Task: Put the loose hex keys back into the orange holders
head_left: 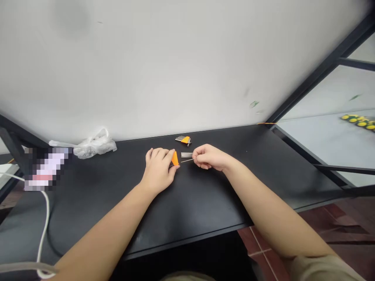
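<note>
Left hand [158, 168] sits flat-ish on the tabletop [205, 195] with thumb and fingers pinched on the orange holder [175, 159] of a hex key set, right near the middle of my feed. Right hand [208, 157], at about 3 o'clock from the holder, has its fingertips pressed together on one thin hex key [187, 160] that runs back toward the holder. Can't tell from here whether that key's end is seated in the holder or already clear of it. A few more keys [186, 155] stick out of the holder just above it, side by side.

Second orange set [183, 139] lies at 12 o'clock from the hands, close to the wall. Crumpled plastic bag [93, 146] is off at 9 o'clock, and a white cable [43, 226] trails down the left edge.

What worries me: that key is skinny and gripped only at the tips, so it could slip and roll on the dark surface. If the holder grips tight, a hard pull could also jerk it loose and spill the other keys.
</note>
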